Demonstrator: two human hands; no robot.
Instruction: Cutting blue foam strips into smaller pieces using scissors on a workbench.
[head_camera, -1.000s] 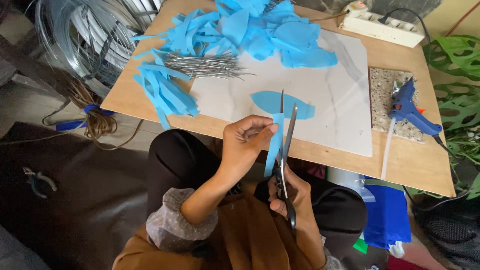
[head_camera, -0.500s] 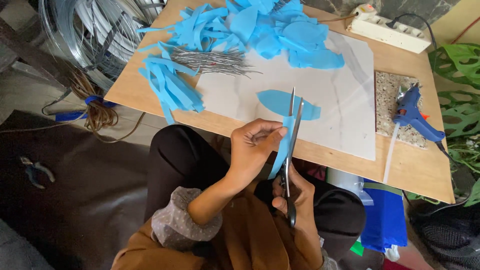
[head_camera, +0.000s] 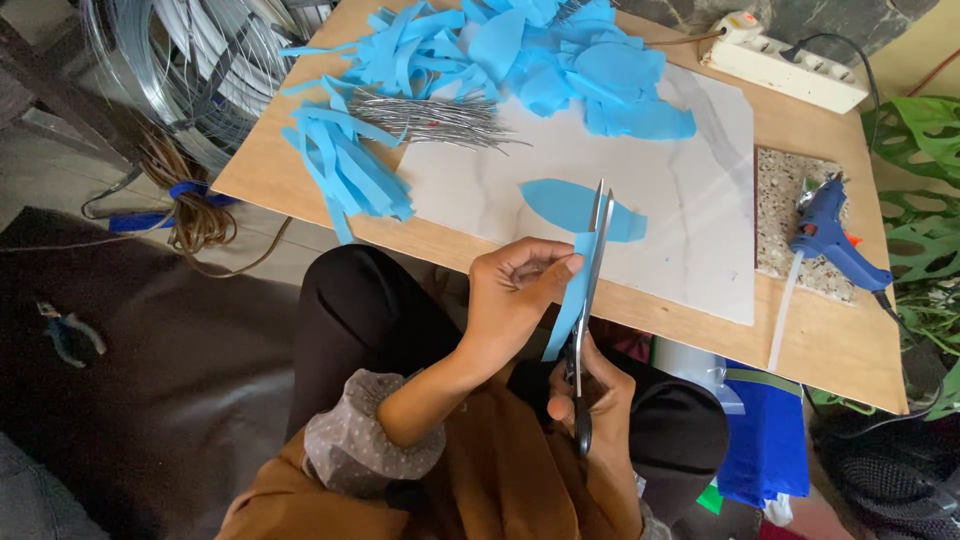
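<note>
Wooden table (head_camera: 300, 175) holds blue scraps (head_camera: 480, 50); hands grip scissors (head_camera: 590, 290) and strip (head_camera: 566, 300).

Left hand (head_camera: 515, 290) pinches a blue strip (head_camera: 568, 300) — right hand (head_camera: 590, 400) works scissors (head_camera: 590, 290).

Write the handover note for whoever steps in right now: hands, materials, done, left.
Left hand pinches a narrow blue foam strip over the lap.
Right hand works steel scissors, blades slightly parted along the strip.
On the low wooden table: one cut blue leaf shape, piles of blue foam pieces, a bundle of thin wires, a blue glue gun.
Left: this strip is uncut at its top.
</note>
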